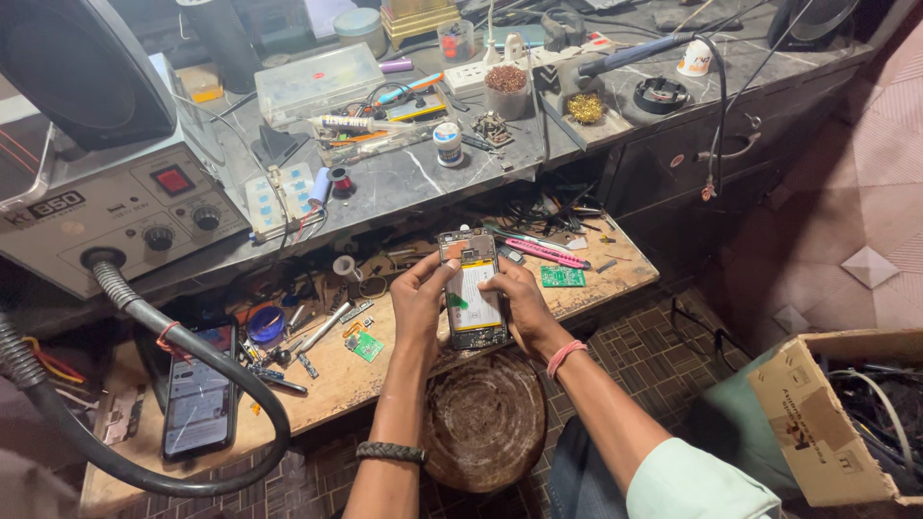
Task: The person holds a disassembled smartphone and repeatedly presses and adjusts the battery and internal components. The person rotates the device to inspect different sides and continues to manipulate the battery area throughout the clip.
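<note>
Both hands grip an opened phone [473, 290], its back cover off and the battery and circuit board showing, held just above the wooden bench [615, 274]. The left hand [418, 298] clasps its left edge, thumb up near the top; the right hand [524, 303] clasps the right edge, fingers [492, 284] lying across the battery. A small green circuit board [561, 277] and a pink-handled tool [543, 252] lie just right of the phone. Another phone [199, 394] with a cracked, lit screen rests at the bench's left end, beside a thick black hose [192, 356] running from a grey rework station [125, 216]
</note>
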